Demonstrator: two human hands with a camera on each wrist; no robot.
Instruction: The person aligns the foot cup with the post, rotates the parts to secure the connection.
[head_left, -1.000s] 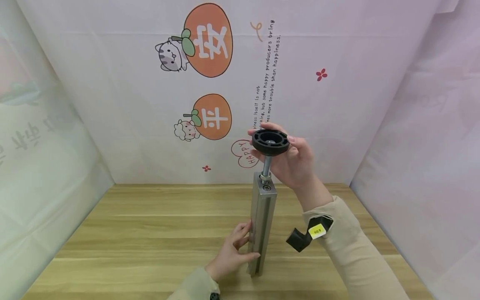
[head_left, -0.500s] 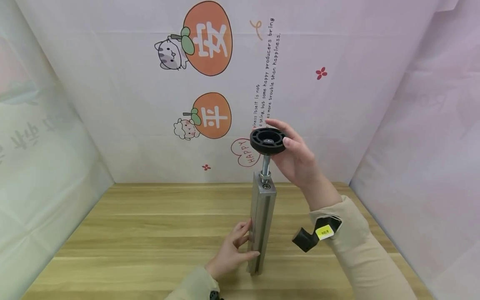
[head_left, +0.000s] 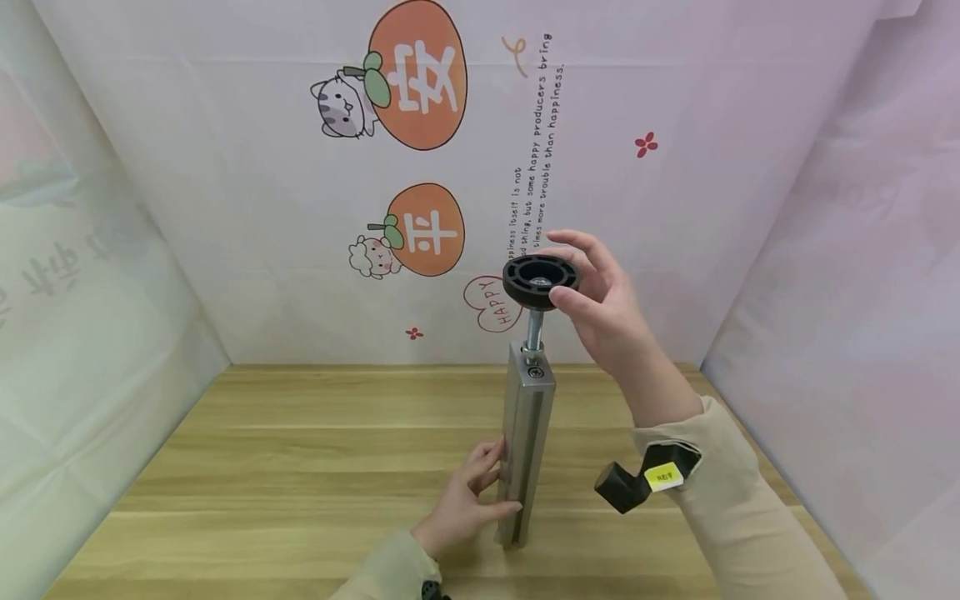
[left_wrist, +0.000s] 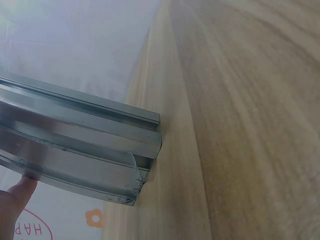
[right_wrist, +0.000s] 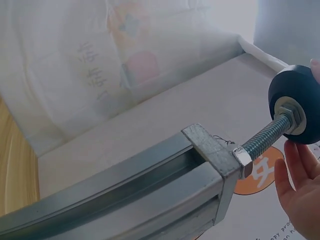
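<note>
An aluminium profile (head_left: 527,446) stands upright on the wooden table, its slotted sides showing. My left hand (head_left: 467,508) grips its lower part between thumb and fingers; in the left wrist view, the profile's end (left_wrist: 145,145) meets the wood. From its top rises a threaded rod (right_wrist: 266,136) with a hex nut (right_wrist: 243,162) against the end plate. A round black levelling foot (head_left: 517,290) caps the rod. My right hand (head_left: 603,312) holds this foot at its right side, thumb on the near rim and fingers behind. In the right wrist view, fingertips (right_wrist: 292,150) touch its edge.
The wooden table (head_left: 300,467) extends around the profile. A white printed cloth (head_left: 225,208) hangs at the back, and more cloth covers both sides. A black wrist mount (head_left: 637,483) with a yellow label sticks out from the right sleeve.
My right thumb has moved round the foot's rim to the near side, and the fingers have left its far left side. The right wrist has shifted rightward. My left hand has stayed put.
</note>
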